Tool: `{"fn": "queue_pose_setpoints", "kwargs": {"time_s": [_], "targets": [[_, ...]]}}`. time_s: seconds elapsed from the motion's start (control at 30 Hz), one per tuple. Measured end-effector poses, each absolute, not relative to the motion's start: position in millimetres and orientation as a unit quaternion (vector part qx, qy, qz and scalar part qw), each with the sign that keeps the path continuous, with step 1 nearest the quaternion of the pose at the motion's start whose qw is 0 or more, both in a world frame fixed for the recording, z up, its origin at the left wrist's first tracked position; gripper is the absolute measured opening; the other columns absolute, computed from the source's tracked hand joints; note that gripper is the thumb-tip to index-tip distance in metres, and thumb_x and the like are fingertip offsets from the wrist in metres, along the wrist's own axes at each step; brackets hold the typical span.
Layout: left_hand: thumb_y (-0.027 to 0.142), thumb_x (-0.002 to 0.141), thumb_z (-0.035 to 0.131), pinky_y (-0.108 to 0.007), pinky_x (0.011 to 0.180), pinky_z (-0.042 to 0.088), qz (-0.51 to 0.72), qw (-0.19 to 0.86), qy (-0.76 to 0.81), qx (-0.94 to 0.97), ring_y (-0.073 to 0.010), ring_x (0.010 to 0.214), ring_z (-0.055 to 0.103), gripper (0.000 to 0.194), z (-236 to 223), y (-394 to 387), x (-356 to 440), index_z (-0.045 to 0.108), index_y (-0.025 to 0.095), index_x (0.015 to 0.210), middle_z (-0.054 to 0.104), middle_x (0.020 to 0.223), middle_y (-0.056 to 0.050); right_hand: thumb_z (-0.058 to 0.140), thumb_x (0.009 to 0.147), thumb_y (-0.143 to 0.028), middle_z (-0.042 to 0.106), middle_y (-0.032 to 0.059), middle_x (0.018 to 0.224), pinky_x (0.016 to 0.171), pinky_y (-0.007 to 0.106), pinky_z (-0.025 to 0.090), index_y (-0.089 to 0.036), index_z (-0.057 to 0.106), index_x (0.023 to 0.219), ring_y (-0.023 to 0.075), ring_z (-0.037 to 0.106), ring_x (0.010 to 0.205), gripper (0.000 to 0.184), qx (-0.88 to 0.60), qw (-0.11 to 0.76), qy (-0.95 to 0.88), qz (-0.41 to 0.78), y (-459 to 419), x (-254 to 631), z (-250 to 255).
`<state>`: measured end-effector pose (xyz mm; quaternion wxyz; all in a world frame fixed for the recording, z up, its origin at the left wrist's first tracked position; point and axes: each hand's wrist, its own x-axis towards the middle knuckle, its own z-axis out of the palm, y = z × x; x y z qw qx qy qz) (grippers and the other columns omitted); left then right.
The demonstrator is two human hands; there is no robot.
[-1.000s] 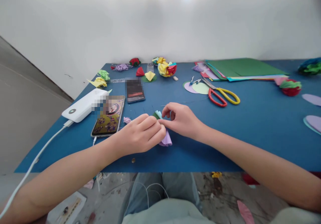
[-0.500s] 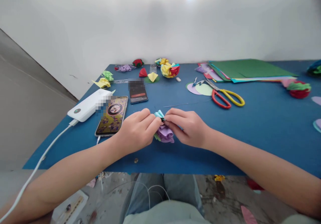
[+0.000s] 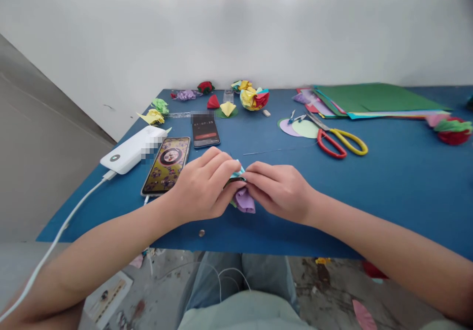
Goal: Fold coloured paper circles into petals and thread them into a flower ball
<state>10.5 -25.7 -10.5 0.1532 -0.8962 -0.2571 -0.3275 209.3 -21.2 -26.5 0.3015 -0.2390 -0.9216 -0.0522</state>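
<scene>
"Where's the paper bundle (image 3: 245, 202)?"
"Toward the front edge of the worktop (image 3: 373, 197), pinched by left hand (image 3: 203, 186) and right hand (image 3: 284, 190)."
"Finished?"
"Bunched already; shaping seems unfinished. A fuller paper ball (image 3: 254, 99) sits near the back edge."

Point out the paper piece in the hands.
The purple and light-blue bundle, pinched between left hand and right hand; other visible pieces lie clear of them.
</scene>
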Motion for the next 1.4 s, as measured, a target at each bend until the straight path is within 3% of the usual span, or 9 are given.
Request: {"fn": "queue_pose_setpoints", "kwargs": {"time_s": [0.1,0.53,0.73,0.9,1.17,1.3,1.4], "targets": [[0.019,0.080,0.052,-0.032,0.070,0.045,-0.294,0.133,-0.240,-0.916,-0.0176,0.077,0.048,0.010,-5,-24,8,0.053,0.014,0.088,0.059,0.082,-0.008,0.039,0.089,-0.020,0.060,0.0079,0.085,0.059,0.023,0.044,-0.014,0.058,0.091,0.0131,0.056,0.070,0.020,-0.241,0.308,-0.919,-0.053,-21,209,-28],[0.015,0.080,0.050,-0.028,0.062,0.043,-0.281,0.130,-0.201,-0.929,-0.0145,0.066,0.041,0.009,-7,-25,6,0.052,0.015,0.072,0.054,0.069,-0.005,0.038,0.088,-0.016,0.058,0.0105,0.096,0.064,0.024,0.047,-0.014,0.057,0.099,0.0141,0.056,0.077,0.023,-0.225,0.280,-0.933,0.039,-27,213,-19],[0.017,0.080,0.049,-0.027,0.058,0.040,-0.284,0.127,-0.200,-0.929,-0.0141,0.063,0.038,0.013,-8,-26,6,0.049,0.017,0.067,0.049,0.064,-0.003,0.047,0.086,-0.016,0.062,0.0050,0.086,0.067,0.021,0.047,-0.018,0.064,0.087,0.0099,0.057,0.074,0.017,-0.207,0.332,-0.902,0.183,-23,212,-13],[0.017,0.082,0.045,-0.027,0.057,0.038,-0.275,0.118,-0.195,-0.934,-0.0144,0.062,0.038,0.017,-7,-27,5,0.046,0.017,0.066,0.045,0.062,-0.003,0.052,0.083,-0.017,0.064,0.0032,0.080,0.064,0.020,0.047,-0.019,0.068,0.081,0.0094,0.058,0.070,0.016,-0.219,0.337,-0.887,0.226,-24,209,-8],[0.018,0.083,0.046,-0.028,0.059,0.039,-0.254,0.131,-0.201,-0.937,-0.0149,0.064,0.038,0.014,-4,-27,6,0.048,0.016,0.069,0.049,0.066,-0.004,0.050,0.085,-0.019,0.065,0.0029,0.079,0.065,0.020,0.047,-0.018,0.066,0.079,0.0097,0.058,0.070,0.017,-0.240,0.352,-0.890,0.162,-26,208,-14],[0.017,0.083,0.044,-0.028,0.059,0.039,-0.258,0.147,-0.222,-0.929,-0.0150,0.064,0.038,0.016,-3,-27,6,0.048,0.017,0.068,0.050,0.067,-0.004,0.043,0.087,-0.018,0.063,0.0069,0.087,0.067,0.024,0.047,-0.017,0.062,0.091,0.0139,0.059,0.078,0.020,-0.254,0.343,-0.903,0.048,-29,208,-21],[0.016,0.084,0.043,-0.028,0.059,0.039,-0.273,0.154,-0.238,-0.919,-0.0150,0.065,0.039,0.017,-3,-26,6,0.048,0.017,0.068,0.050,0.066,-0.004,0.041,0.087,-0.018,0.061,0.0086,0.091,0.064,0.025,0.047,-0.015,0.058,0.100,0.0143,0.058,0.076,0.022,-0.250,0.309,-0.917,0.038,-31,210,-19]]}}
